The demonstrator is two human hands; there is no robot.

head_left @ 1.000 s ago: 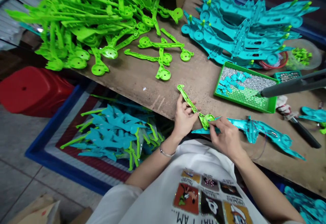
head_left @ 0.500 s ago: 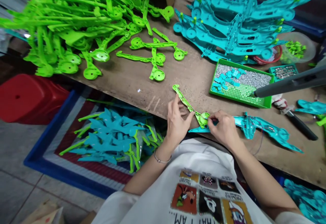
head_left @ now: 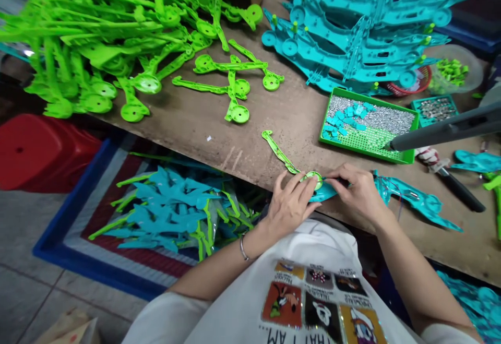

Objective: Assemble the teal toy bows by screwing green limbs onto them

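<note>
A long green plastic arm (head_left: 279, 151) with a round cup end (head_left: 313, 179) lies at the table's front edge. My left hand (head_left: 291, 200) bends over its lower part, fingers pressing by the cup, and hides some of it. At the cup's right side my right hand (head_left: 358, 190) is closed in a pinch on what looks like a thin dark wire (head_left: 326, 178). Beneath both hands runs a blue plastic body half (head_left: 407, 192), its middle covered by my right hand. Fine wires lie along it.
A large heap of green arms (head_left: 117, 36) fills the back left. Stacked blue halves (head_left: 360, 41) stand behind a green tray (head_left: 368, 153) of small metal pieces and blue bits. A grey rod (head_left: 442, 127) slants over that tray; a black-handled tool (head_left: 464, 190) lies right.
My left hand has shifted right, from beside the green arm to over its cup end, covering more of it. My right hand stays at the cup's right side, slightly farther right.
</note>
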